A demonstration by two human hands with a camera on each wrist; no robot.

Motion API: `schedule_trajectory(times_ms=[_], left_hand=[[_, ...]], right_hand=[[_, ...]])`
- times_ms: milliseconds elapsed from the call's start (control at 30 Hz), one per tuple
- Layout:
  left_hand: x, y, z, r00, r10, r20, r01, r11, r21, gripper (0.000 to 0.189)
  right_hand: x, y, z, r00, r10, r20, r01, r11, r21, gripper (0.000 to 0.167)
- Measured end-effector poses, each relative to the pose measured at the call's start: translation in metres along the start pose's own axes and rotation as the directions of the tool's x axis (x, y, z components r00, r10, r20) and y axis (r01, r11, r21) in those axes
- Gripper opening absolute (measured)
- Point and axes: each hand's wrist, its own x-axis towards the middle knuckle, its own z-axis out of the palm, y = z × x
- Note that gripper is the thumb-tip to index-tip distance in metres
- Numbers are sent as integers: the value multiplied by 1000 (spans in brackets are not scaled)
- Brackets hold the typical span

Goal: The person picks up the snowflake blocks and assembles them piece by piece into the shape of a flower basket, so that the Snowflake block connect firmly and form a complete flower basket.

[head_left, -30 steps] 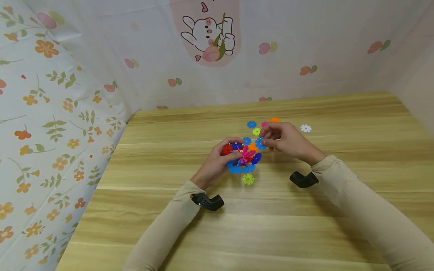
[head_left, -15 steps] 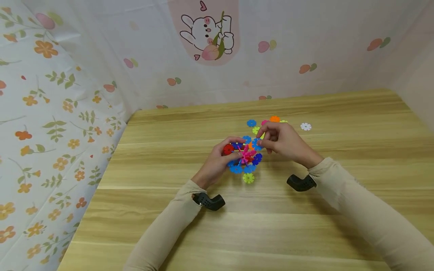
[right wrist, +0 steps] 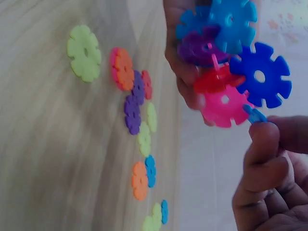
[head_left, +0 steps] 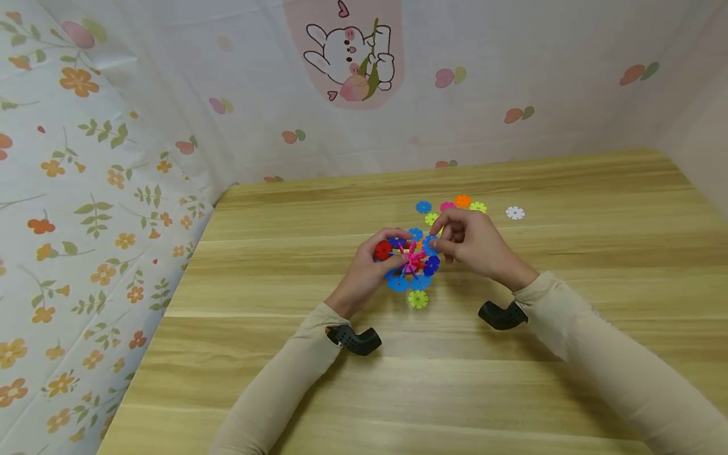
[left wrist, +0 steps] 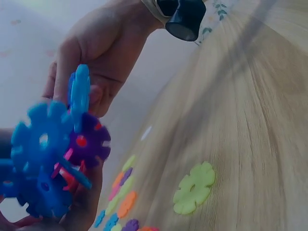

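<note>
My left hand [head_left: 370, 268] grips a cluster of joined notched snowflake discs [head_left: 412, 260], its thumb laid over the pink part. Blue, dark blue, red, purple and pink discs make up this cluster [right wrist: 224, 84] in the right wrist view. Between thumb and index finger, my right hand [head_left: 474, 243] pinches a blue snowflake disc [right wrist: 255, 114], seen nearly edge-on. That disc is at the cluster's right side, close to a pink disc [right wrist: 226, 106] and a dark blue disc [right wrist: 261, 75]. Whether its notch meets another disc I cannot tell.
A lime disc [head_left: 418, 299] lies on the wooden table [head_left: 432, 392] just in front of the cluster. Loose discs, among them a blue one [head_left: 423, 206] and an orange one [head_left: 463, 201], lie behind the hands. A white disc [head_left: 515, 213] lies apart at the right.
My right hand has moved a little left, bringing the pinched blue disc closer to the cluster. The left hand keeps its grip and has barely moved.
</note>
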Motion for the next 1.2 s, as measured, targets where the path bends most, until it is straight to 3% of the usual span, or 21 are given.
schedule_trajectory(times_ms=[167, 367, 600, 767, 967, 1200], left_hand=[[2, 3, 5, 998, 6, -55, -4, 1000, 30, 33], [4, 6, 5, 998, -25, -64, 26, 999, 23, 34], [4, 5, -10, 998, -61, 25, 60, 997, 53, 37], [1, 3, -15, 993, -71, 99, 68, 997, 38, 42], [-1, 4, -17, 982, -78, 174, 96, 991, -96, 47], [-2, 3, -15, 979, -90, 184, 112, 987, -113, 50]], right_hand=[[-2, -3, 2, 999, -13, -36, 14, 1000, 27, 10], [1, -6, 3, 1000, -28, -3, 28, 999, 22, 9], [10, -2, -16, 983, 43, 179, -42, 999, -8, 13], [17, 12, -44, 982, 79, 171, -47, 983, -180, 21], [23, 31, -70, 991, 88, 100, -40, 913, -406, 15], [39, 57, -75, 989, 128, 73, -56, 786, -615, 32]])
